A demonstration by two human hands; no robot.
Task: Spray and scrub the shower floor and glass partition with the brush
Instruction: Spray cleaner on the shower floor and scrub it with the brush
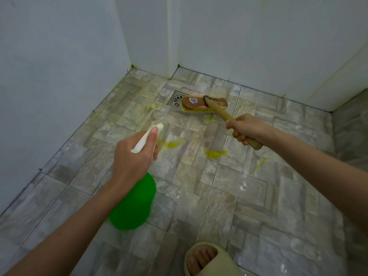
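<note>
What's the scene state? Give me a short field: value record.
left hand: grips green spray bottle at its white head
right hand: grips the handle of the brush
brush head: bristles down on floor, at the right edge of the drain
floor marks: yellow-green patches
foot: in a slipper, bottom edge

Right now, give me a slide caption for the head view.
Right hand holds brush on the floor at the drain; left hand grips a green spray bottle.
</note>
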